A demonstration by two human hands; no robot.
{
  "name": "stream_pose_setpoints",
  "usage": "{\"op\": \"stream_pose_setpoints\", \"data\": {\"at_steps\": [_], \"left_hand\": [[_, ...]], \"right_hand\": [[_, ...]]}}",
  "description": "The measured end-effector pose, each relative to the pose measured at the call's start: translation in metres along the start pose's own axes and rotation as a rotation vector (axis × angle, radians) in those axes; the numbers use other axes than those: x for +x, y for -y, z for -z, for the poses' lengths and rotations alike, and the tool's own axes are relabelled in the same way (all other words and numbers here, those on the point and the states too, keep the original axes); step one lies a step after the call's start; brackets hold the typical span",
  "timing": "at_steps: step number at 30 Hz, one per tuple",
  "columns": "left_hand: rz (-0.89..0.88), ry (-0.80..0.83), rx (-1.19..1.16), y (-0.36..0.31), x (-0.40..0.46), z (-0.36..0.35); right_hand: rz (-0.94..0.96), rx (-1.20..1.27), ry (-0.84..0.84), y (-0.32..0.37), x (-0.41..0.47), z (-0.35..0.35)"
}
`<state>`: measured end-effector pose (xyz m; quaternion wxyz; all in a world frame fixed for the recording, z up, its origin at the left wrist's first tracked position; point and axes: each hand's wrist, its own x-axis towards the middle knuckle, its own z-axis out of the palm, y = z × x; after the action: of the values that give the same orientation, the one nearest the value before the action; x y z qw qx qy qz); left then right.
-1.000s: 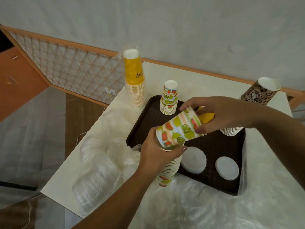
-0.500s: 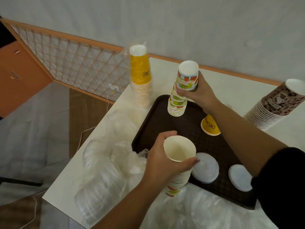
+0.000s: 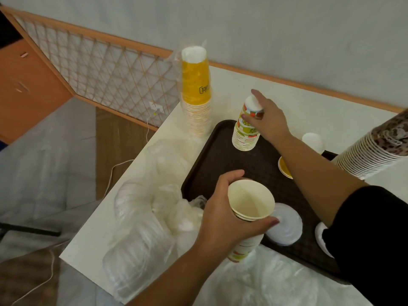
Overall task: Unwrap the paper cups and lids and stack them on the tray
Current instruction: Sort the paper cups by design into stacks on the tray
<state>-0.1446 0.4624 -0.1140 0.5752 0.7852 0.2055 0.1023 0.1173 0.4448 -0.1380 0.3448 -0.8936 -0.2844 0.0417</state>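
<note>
A dark brown tray [image 3: 216, 155] lies on the white table. At its far end stands an upside-down stack of fruit-print cups [image 3: 245, 138]; my right hand [image 3: 270, 120] grips the top cup of that stack. My left hand [image 3: 223, 219] holds a second stack of fruit-print cups [image 3: 250, 200], mouths up, over the tray's near edge. Two white lids [image 3: 286, 227] [image 3: 320, 236] lie flat on the tray, the right one partly hidden by my sleeve. A single yellow cup [image 3: 284, 170] lies on the tray behind my right forearm.
A tall yellow cup stack [image 3: 195, 91] in clear wrap stands left of the tray. A brown-patterned cup stack [image 3: 373, 153] leans at the right edge, with a white cup [image 3: 313, 141] beside it. Crumpled clear plastic and wrapped lids [image 3: 141, 219] cover the table's near left.
My right hand pulled one fruit-print cup off the held stack, carried it to the far stack on the tray and pushed it down onto it. My left hand turned its stack mouth up.
</note>
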Motion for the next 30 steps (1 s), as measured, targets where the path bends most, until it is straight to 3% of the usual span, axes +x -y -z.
{"op": "stream_pose_setpoints", "data": {"at_steps": [3,6,10,13,16,23,28,30], "left_hand": [[-0.009,-0.007,-0.010,0.000,-0.001,-0.002],[-0.010,-0.003,-0.007,-0.002,-0.002,-0.003],[0.016,-0.029,-0.015,-0.003,-0.005,-0.008],[0.007,-0.069,-0.016,-0.001,-0.007,-0.011],[0.031,-0.032,-0.028,-0.002,-0.009,-0.013],[0.020,-0.098,-0.019,-0.004,-0.014,-0.019],[0.035,-0.097,0.004,-0.005,-0.015,-0.020],[0.040,-0.105,-0.011,-0.006,-0.016,-0.019]], "right_hand": [[-0.007,-0.164,-0.020,0.012,-0.009,0.013],[0.118,-0.027,-0.065,0.039,-0.040,0.039],[0.149,-0.026,0.410,0.074,-0.108,0.076],[0.249,-0.199,0.667,0.084,-0.147,0.089],[0.329,-0.283,0.672,0.081,-0.165,0.089],[0.312,-0.090,0.441,0.076,-0.175,0.103],[0.249,0.059,0.637,0.055,-0.155,0.149],[0.227,0.000,0.713,0.041,-0.150,0.156]]}}
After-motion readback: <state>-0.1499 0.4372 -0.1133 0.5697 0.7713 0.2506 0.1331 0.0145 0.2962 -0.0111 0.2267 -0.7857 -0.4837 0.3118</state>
